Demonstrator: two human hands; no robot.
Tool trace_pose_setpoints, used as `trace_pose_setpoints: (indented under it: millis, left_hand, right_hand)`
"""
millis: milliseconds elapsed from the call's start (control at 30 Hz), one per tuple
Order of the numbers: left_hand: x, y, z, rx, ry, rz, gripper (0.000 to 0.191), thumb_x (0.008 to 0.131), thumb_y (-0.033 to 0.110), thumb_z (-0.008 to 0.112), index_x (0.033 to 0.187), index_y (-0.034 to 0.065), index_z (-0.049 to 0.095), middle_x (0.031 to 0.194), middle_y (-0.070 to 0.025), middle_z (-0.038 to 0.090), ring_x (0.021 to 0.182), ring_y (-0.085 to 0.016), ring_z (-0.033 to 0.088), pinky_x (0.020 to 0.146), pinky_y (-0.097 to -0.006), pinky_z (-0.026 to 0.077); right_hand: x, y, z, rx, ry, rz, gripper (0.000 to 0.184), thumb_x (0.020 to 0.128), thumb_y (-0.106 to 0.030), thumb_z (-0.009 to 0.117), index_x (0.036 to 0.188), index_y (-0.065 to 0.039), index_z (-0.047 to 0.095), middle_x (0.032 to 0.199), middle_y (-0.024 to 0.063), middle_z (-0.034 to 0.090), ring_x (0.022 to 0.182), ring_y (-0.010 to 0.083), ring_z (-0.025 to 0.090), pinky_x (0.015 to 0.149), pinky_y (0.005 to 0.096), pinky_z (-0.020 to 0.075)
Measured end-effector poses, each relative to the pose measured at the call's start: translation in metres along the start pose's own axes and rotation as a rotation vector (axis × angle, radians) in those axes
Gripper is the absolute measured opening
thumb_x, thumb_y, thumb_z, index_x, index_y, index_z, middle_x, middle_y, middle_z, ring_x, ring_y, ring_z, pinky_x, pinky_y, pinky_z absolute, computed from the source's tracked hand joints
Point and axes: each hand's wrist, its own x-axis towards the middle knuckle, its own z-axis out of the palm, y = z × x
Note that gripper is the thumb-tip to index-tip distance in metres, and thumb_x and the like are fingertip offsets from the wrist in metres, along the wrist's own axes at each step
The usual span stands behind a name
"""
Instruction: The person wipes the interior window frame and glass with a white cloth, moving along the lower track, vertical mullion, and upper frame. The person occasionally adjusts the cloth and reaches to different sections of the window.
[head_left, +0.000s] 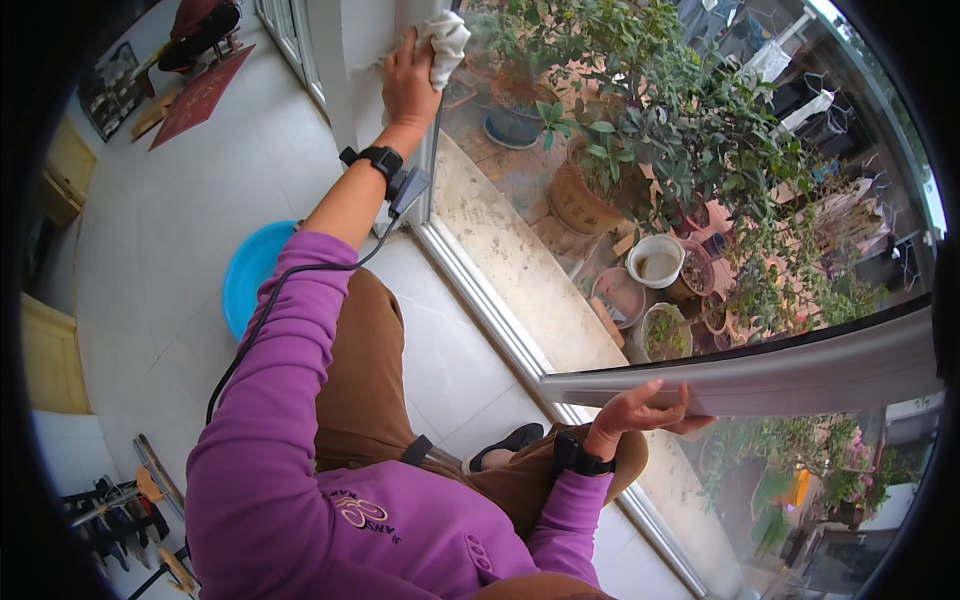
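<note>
My left hand (411, 84) is stretched far forward and grips a crumpled white cloth (448, 46) at the edge of the window pane, beside the white frame post. My right hand (646, 411) holds nothing; its fingers are spread and rest against the grey metal window bar (739, 382). Both wrists carry black straps, and a dark cable runs from the left one along the purple sleeve. A blue plastic basin (251, 274) stands on the tiled floor left of my bent knee, partly hidden by my left arm.
A metal sill track (487, 300) runs diagonally along the glass. Beyond it are potted plants, including a large clay pot (589, 195), and a white bucket (655, 261). A red board (199, 97) lies at upper left, near a seated person. Shoes fill a rack (124, 517) at lower left.
</note>
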Motion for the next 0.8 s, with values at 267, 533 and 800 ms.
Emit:
trace_pose_setpoints:
  millis: [267, 533, 800]
  left_hand:
    - [0.099, -0.010, -0.024, -0.344, 0.178, 0.140, 0.030, 0.083, 0.014, 0.069, 0.113, 0.0108, 0.067, 0.116, -0.0154, 0.066, 0.101, -0.041, 0.061, 0.087, -0.0500, 0.051]
    - [0.259, 0.027, -0.017, -0.277, 0.355, 0.052, 0.031, 0.093, 0.016, 0.056, 0.122, 0.0032, 0.059, 0.123, -0.0219, 0.059, 0.109, -0.043, 0.056, 0.096, -0.0498, 0.046]
    - [0.171, 0.017, 0.016, -0.154, 0.300, 0.054, 0.038, 0.091, 0.019, 0.060, 0.124, 0.0006, 0.056, 0.122, -0.0227, 0.059, 0.112, -0.041, 0.054, 0.097, -0.0514, 0.043]
  right_hand:
    - [0.001, -0.001, -0.002, 0.039, 0.009, -0.001, 0.037, 0.093, -0.009, 0.060, 0.130, -0.010, 0.053, 0.161, 0.0292, 0.007, 0.150, 0.0492, 0.013, 0.116, 0.0630, 0.0264]
    - [-0.002, 0.003, 0.003, -0.025, 0.028, -0.032, 0.036, 0.094, -0.012, 0.061, 0.128, -0.007, 0.052, 0.160, 0.0294, 0.008, 0.149, 0.0488, 0.015, 0.116, 0.0636, 0.0264]
    - [-0.002, 0.004, 0.003, -0.089, 0.006, -0.012, 0.039, 0.093, -0.018, 0.061, 0.128, -0.007, 0.048, 0.159, 0.0290, 0.009, 0.148, 0.0489, 0.017, 0.116, 0.0640, 0.0292]
